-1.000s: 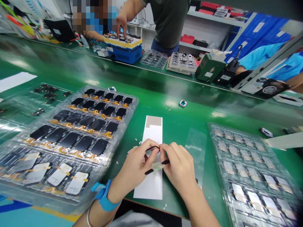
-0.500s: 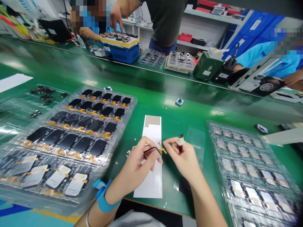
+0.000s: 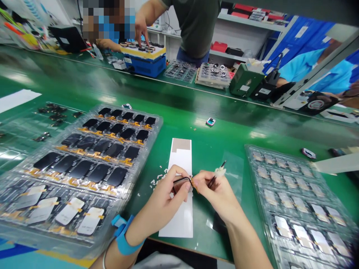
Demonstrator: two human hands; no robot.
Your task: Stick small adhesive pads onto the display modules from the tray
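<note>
Pinching a small dark glossy module [image 3: 181, 184] in the left hand [image 3: 161, 201]: grip closed, thumb and fingers on its flat faces, black thin edge showing, sitting just above the white backing sheet [image 3: 182, 220]. Right hand [image 3: 215, 196] also closed, fingertips [image 3: 195, 182] touching the module's edge at a small gold flex tab [image 3: 193, 185]. Same hand holds a slim black pick [image 3: 214, 180], tilted up and away, white fluffy scrap [image 3: 220, 172] near its tip. Exact module type too small to tell.

Left wrist has a blue strap [image 3: 122, 235]. White crumbly scraps [image 3: 158, 178] lie on the green mat [image 3: 213, 142] just left of the sheet. Clear film [image 3: 232, 175] lies just right of it, partly under the right hand.

Left of the sheet: clear vacuum-formed tray [image 3: 158, 123], ribbed plastic, rows of black panels [image 3: 98, 175] with gold flex tails, pale-faced panels [image 3: 67, 211] in the rows nearest the person. Right of the sheet: a second clear tray [image 3: 247, 148] with rows of silver-faced panels [image 3: 283, 226].

Well beyond the sheet, across the bench, a co-worker's hand [image 3: 141, 30] rests on a blue-and-yellow fixture [image 3: 144, 67] loaded with round parts.
</note>
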